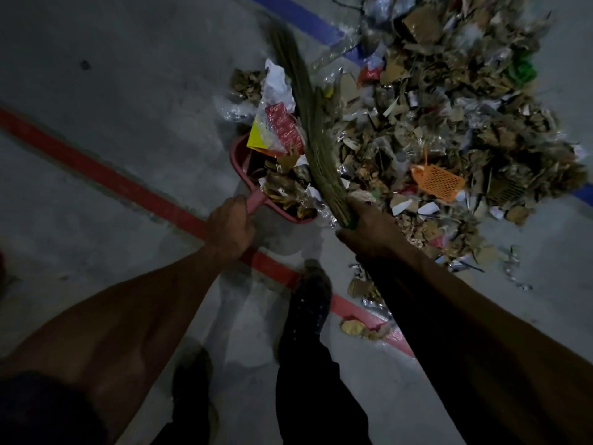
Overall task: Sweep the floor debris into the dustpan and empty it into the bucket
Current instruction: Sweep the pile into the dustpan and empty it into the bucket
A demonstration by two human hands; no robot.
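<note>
A pink dustpan (239,157) rests on the grey floor, heaped with paper, wrappers and cardboard scraps. My left hand (229,229) grips its pink handle. My right hand (369,232) holds a bundled grass broom (316,149) by its lower end; the bristles fan up and away, blurred at the tip, lying along the dustpan's right side. A big pile of debris (449,130) spreads to the right: cardboard, paper, plastic film, an orange mesh piece (438,181). No bucket is in view.
A red floor line (96,171) runs diagonally under my left hand and a blue line (298,17) crosses the top. My legs and a dark shoe (313,293) stand near the red line. Loose scraps (362,327) lie by the shoe.
</note>
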